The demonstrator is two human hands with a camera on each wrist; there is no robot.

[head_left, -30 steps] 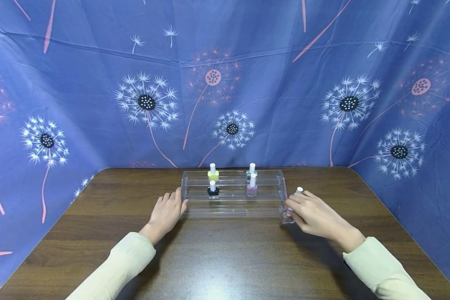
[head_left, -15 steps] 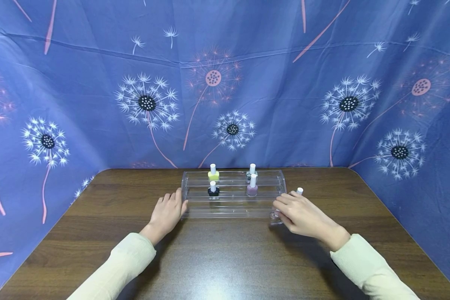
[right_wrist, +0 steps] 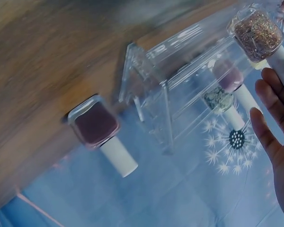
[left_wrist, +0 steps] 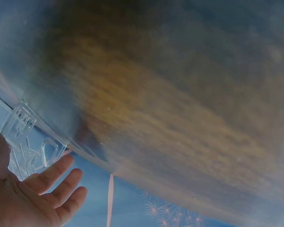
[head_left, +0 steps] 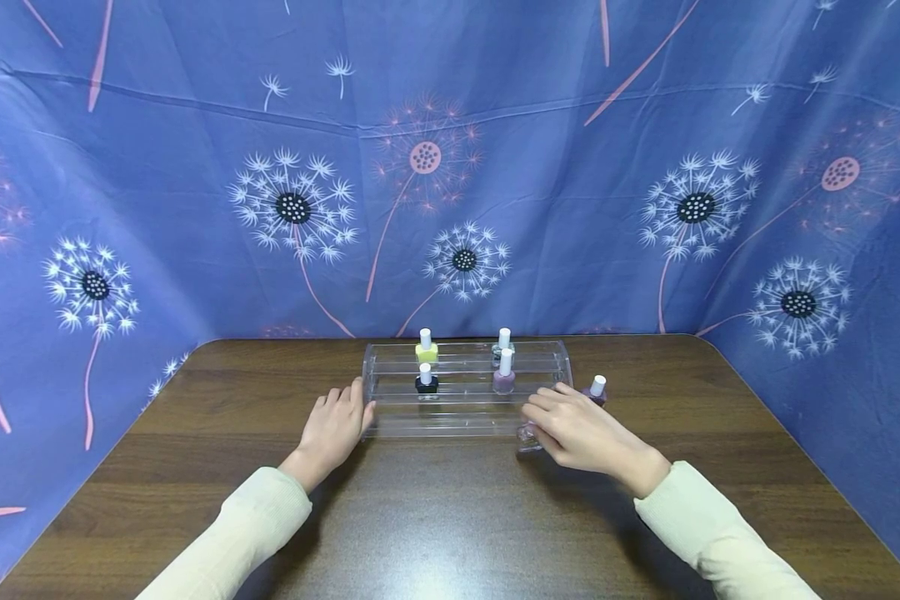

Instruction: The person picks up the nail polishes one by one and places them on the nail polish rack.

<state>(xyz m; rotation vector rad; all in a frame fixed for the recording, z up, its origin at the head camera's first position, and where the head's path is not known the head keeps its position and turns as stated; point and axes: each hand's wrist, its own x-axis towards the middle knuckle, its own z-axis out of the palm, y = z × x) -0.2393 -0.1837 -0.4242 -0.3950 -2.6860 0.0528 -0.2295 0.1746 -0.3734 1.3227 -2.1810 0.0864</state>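
A clear tiered display rack (head_left: 457, 427) stands on the table. My left hand (head_left: 332, 433) holds its left end, thumb at the front edge and the other fingers fairly straight along the outer side. My right hand (head_left: 581, 425) pinches a nail polish bottle (right_wrist: 258, 35) with glittery copper polish by its white cap, before the lowest tier near the right end. On the rack stand a yellow bottle (head_left: 427, 352) and a black bottle (head_left: 426, 383) at left centre. A glittery greenish bottle (right_wrist: 218, 98) and a lilac bottle (head_left: 503, 382) stand at right centre.
A dark plum nail polish bottle (right_wrist: 95, 124) stands on the table just right of the rack, partly behind my right hand in the head view. The brown wooden table (head_left: 435, 517) meets a blue dandelion-print cloth (head_left: 555, 208) at the back and sides.
My right hand has moved left along the rack's front with the glittery bottle, uncovering more of the plum bottle. My left hand has stayed at the rack's left end.
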